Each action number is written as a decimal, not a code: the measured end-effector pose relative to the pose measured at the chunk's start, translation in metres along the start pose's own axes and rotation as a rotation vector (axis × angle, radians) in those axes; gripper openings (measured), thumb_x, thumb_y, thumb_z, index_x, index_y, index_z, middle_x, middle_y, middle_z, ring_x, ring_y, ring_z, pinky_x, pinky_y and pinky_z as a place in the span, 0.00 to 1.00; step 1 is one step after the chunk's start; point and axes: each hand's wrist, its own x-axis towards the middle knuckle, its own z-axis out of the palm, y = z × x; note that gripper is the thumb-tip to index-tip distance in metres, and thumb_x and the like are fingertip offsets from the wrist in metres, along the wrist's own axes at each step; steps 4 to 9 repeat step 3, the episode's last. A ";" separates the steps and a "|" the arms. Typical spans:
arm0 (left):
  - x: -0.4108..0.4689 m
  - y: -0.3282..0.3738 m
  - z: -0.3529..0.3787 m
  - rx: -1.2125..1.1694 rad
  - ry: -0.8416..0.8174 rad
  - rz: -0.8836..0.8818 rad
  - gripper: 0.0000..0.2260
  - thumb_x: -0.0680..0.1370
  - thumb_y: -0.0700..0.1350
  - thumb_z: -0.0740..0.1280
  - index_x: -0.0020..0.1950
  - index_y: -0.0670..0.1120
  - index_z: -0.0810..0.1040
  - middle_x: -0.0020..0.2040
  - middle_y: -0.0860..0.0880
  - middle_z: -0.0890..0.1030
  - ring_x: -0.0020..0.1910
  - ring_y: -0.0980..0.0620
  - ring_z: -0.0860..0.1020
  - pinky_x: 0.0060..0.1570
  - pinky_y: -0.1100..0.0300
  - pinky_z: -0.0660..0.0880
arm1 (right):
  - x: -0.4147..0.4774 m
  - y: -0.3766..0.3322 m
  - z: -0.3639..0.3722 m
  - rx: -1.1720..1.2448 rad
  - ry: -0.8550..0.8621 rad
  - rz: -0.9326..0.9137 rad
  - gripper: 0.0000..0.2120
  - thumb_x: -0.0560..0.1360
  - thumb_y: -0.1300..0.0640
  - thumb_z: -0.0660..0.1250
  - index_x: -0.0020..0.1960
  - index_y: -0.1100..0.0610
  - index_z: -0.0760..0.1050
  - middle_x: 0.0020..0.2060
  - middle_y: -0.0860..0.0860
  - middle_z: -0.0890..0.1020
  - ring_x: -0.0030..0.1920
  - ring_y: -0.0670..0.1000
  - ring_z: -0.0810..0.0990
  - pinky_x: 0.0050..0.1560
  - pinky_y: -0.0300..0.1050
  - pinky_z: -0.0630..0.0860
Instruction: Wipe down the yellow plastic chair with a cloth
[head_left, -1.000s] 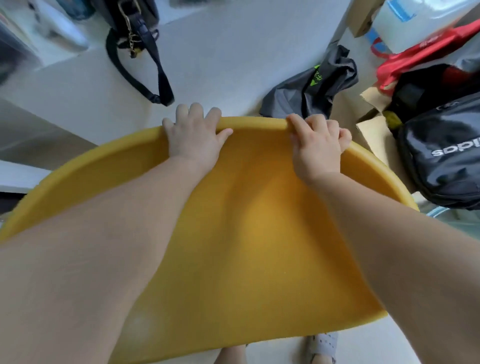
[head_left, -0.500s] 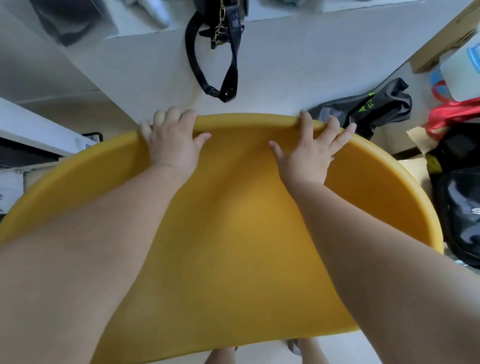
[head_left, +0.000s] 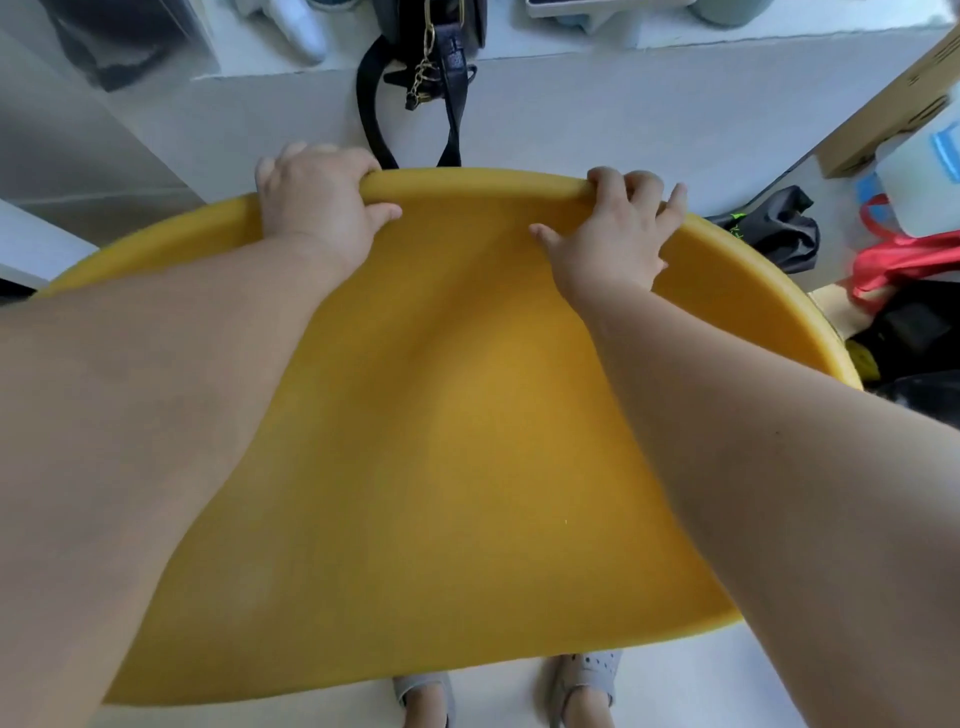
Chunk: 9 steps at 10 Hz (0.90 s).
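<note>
Both hands are on the chair (head_left: 467, 415), and that broad yellow shell fills the middle of the view, curving away from the person with its far rim up top. The left hand (head_left: 317, 202) has a closed grip on that rim, left of centre: fingers hooked over the edge, thumb pressed on the near face. The right hand (head_left: 613, 234) grips the same rim further right, fingers wrapped and fanned over the edge, thumb stretched out flat on the yellow surface. So the chair lies under and between both forearms, and the rim runs straight from one grip to the other. Just beyond the rim a black handbag (head_left: 431, 31) sits on a white bench (head_left: 779, 31), its strap dangling down the front. Off to the right there's a black bag (head_left: 769, 228), a red bag (head_left: 909, 260) and a cardboard box (head_left: 893, 98). Below the chair's near edge, two feet in grey sandals (head_left: 587, 680) stand on the pale floor (head_left: 675, 691).
</note>
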 end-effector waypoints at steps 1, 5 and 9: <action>-0.020 0.003 0.003 0.084 -0.055 -0.085 0.28 0.78 0.62 0.68 0.74 0.52 0.69 0.69 0.42 0.73 0.72 0.38 0.66 0.74 0.40 0.58 | -0.016 0.011 -0.007 -0.070 -0.080 -0.071 0.46 0.73 0.41 0.76 0.81 0.42 0.53 0.82 0.50 0.45 0.81 0.61 0.34 0.69 0.80 0.61; -0.098 0.006 -0.009 0.013 -0.063 -0.080 0.34 0.77 0.62 0.67 0.79 0.56 0.60 0.82 0.45 0.56 0.80 0.41 0.53 0.78 0.37 0.47 | -0.074 0.031 -0.011 -0.159 -0.177 -0.170 0.48 0.73 0.42 0.76 0.82 0.40 0.50 0.81 0.49 0.34 0.80 0.61 0.31 0.73 0.78 0.54; -0.098 0.006 -0.009 0.013 -0.063 -0.080 0.34 0.77 0.62 0.67 0.79 0.56 0.60 0.82 0.45 0.56 0.80 0.41 0.53 0.78 0.37 0.47 | -0.074 0.031 -0.011 -0.159 -0.177 -0.170 0.48 0.73 0.42 0.76 0.82 0.40 0.50 0.81 0.49 0.34 0.80 0.61 0.31 0.73 0.78 0.54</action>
